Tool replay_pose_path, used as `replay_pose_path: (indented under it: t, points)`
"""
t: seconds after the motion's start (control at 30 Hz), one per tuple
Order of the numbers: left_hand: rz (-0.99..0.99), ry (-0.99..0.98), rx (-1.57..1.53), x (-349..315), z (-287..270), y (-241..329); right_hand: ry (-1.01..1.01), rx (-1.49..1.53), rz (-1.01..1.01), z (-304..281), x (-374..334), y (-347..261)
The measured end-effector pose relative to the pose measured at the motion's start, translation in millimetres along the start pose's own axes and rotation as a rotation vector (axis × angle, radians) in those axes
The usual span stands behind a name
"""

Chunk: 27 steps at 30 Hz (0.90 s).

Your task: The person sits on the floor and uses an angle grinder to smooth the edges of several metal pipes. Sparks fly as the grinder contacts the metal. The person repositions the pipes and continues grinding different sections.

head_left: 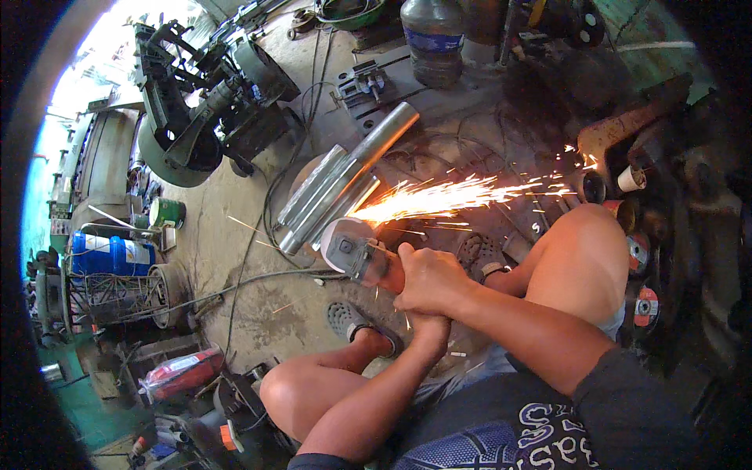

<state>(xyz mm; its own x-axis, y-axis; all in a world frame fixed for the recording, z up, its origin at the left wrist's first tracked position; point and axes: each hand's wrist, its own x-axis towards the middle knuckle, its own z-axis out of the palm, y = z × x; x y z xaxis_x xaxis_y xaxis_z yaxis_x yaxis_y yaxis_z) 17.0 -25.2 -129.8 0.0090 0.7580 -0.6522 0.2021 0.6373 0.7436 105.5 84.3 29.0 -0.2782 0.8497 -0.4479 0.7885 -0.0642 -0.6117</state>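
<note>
Both my hands are closed around an angle grinder (350,247), whose disc and guard point away from me. My right hand (432,276) wraps the body just behind the head. Lower down and partly covered by the right, my left hand (427,327) grips the rear part; most of its fingers are hidden. The disc meets the near end of a group of shiny metal bars (385,141) lying side by side at a slant. A bright stream of sparks (446,197) shoots from the contact point toward the right.
My clog-shod feet (342,319) are close to the grinder. Cables (270,211) trail over the concrete floor. Far left stands a dark machine (215,110); a vise (366,82) and large plastic bottle (433,43) are at the back. Spare discs (646,307) lie right; a blue container (113,254) stands left.
</note>
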Motion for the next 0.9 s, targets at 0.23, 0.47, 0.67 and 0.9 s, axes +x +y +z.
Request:
replay_pose_path:
  t: [0.23,0.47,0.67,0.9]
  points:
    - [0.131,0.005,-0.166,2.3,18.3,36.1,0.095,-0.001,0.061,-7.7,0.2,15.5]
    - [0.151,-0.087,-0.124,-1.4,28.0,97.0,0.307,0.122,0.158,-12.0,5.5,53.5]
    - [0.171,-0.293,0.136,-1.6,7.4,126.8,0.549,0.564,0.257,-17.7,10.3,82.7]
    - [0.340,0.094,0.983,-10.7,-73.5,163.4,0.698,0.918,0.214,-52.1,18.2,87.8]
